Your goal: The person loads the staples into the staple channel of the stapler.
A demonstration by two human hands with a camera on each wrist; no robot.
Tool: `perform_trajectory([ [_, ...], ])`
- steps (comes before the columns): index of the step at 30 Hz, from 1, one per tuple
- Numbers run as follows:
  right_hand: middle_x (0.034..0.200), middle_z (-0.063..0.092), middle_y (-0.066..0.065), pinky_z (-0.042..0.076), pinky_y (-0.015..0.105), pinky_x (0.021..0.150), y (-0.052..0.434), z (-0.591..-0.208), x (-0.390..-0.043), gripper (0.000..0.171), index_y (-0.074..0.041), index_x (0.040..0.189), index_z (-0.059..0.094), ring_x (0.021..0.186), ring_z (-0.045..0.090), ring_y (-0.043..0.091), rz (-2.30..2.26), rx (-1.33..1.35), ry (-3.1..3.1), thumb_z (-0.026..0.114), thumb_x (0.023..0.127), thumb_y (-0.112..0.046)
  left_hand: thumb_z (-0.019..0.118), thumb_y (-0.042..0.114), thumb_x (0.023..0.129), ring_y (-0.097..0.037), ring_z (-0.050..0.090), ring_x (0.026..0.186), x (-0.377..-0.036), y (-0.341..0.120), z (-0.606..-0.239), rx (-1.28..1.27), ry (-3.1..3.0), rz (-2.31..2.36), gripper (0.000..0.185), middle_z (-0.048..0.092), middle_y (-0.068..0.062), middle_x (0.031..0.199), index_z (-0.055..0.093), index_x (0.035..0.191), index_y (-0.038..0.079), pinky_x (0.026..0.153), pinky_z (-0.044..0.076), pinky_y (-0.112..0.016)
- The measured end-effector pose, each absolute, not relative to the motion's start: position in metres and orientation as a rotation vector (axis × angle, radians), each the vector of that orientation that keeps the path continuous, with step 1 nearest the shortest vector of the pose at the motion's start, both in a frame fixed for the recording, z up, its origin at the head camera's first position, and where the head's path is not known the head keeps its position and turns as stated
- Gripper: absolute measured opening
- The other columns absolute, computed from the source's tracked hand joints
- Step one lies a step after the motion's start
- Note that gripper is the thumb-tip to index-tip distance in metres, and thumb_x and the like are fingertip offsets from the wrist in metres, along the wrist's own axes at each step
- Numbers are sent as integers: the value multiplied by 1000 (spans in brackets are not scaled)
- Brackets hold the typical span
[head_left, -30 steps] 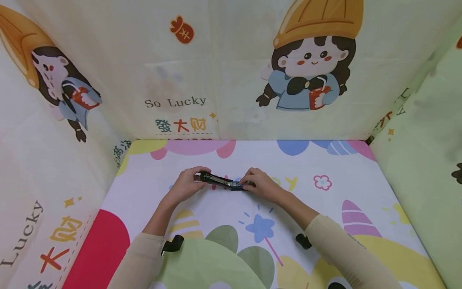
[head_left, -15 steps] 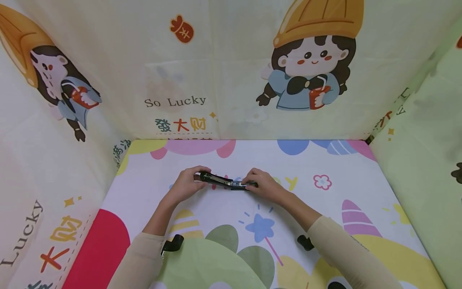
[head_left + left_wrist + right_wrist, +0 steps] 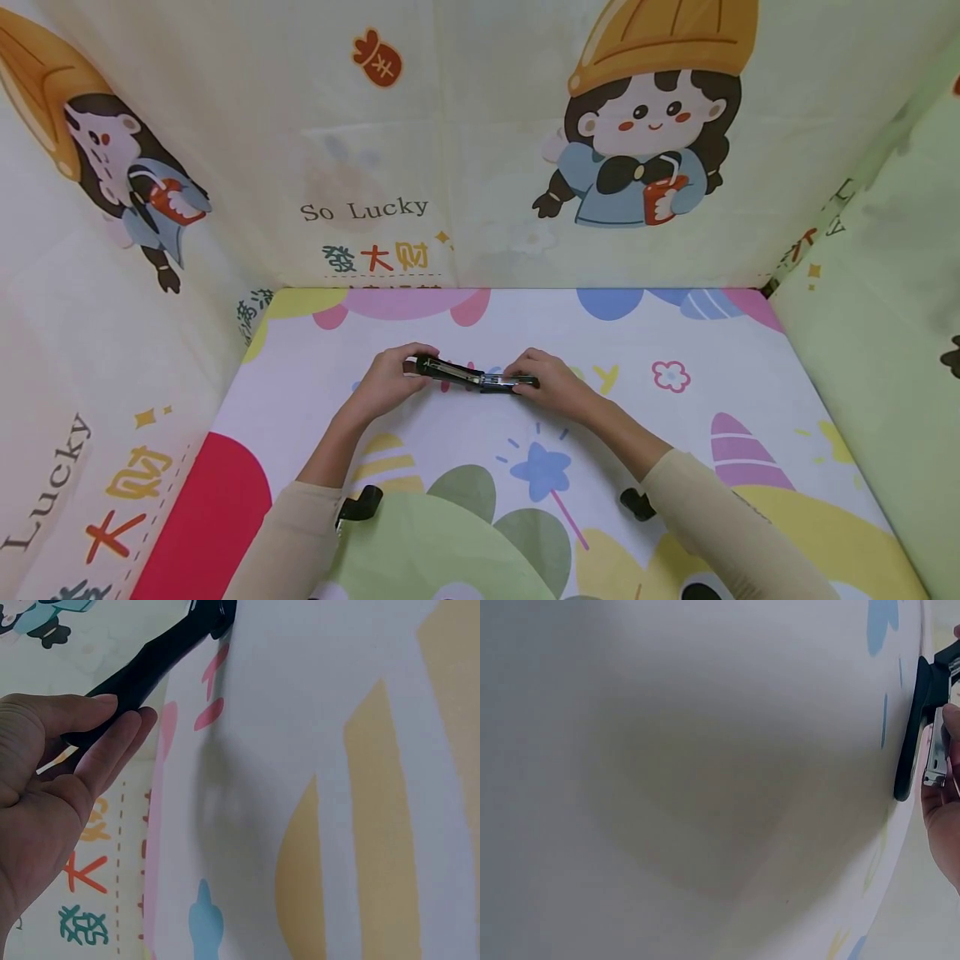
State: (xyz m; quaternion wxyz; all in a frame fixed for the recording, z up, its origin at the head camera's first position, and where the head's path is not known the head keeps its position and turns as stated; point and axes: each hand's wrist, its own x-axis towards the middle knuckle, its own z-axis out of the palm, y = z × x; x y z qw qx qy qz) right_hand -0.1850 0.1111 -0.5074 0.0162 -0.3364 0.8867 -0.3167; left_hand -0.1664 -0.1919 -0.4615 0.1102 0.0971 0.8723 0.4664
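Between your hands, the black-and-metal hinged stapler [image 3: 474, 376] looks stiff, light, hard; left hand [image 3: 386, 383] pinches its black end, right hand [image 3: 547, 385] grips the metal tip.

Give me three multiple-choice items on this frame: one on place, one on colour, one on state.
1. Where is the stapler? A between both hands above the mat B on the red patch C against the back wall
2. Its body colour? A red B black C white
3. What is the left hand doing? A lying flat B hanging idle C gripping one end

A: it spans from the left hand to the right hand.
B: the left wrist view shows a black body.
C: fingers curl round the end.
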Motion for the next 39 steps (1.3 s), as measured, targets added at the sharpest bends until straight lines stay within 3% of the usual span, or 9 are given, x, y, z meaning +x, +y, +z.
perform_trajectory([
  [6,105,58,-9,47,30,84,115,-506,-183,26,-24,108,64,96,52,8,-968,-1011,2787,68,82,-22,67,1,78,-19,66,93,-168,-192,-463,296,2585,1359,41,62,-6,111,59,116,12,69,52,-25],
  [14,103,58,-6,46,32,85,128,-506,-183,31,-19,110,63,95,53,8,-920,-988,2832,70,80,-24,68,4,78,-16,66,93,-168,-192,-463,276,2590,1352,40,61,-2,111,60,111,25,69,52,-26],
  [20,105,60,-4,45,35,87,139,-506,-182,36,-17,112,62,98,53,13,-899,-921,2836,72,78,-25,68,3,78,-17,66,93,-169,-192,-462,299,2606,1342,41,62,-4,112,59,116,14,68,52,-25],
  [27,106,60,-2,44,36,89,149,-508,-181,38,-16,112,63,99,53,15,-866,-849,2831,73,77,-25,68,3,78,-18,66,92,-168,-192,-463,302,2597,1352,39,62,-5,112,60,115,16,68,52,-25],
  [39,96,60,-1,46,27,74,159,-516,-179,33,-13,107,65,81,53,8,-856,-881,2852,73,76,-23,69,2,77,-17,66,91,-165,-191,-464,290,2597,1365,40,62,-3,110,60,114,15,69,53,-26],
])
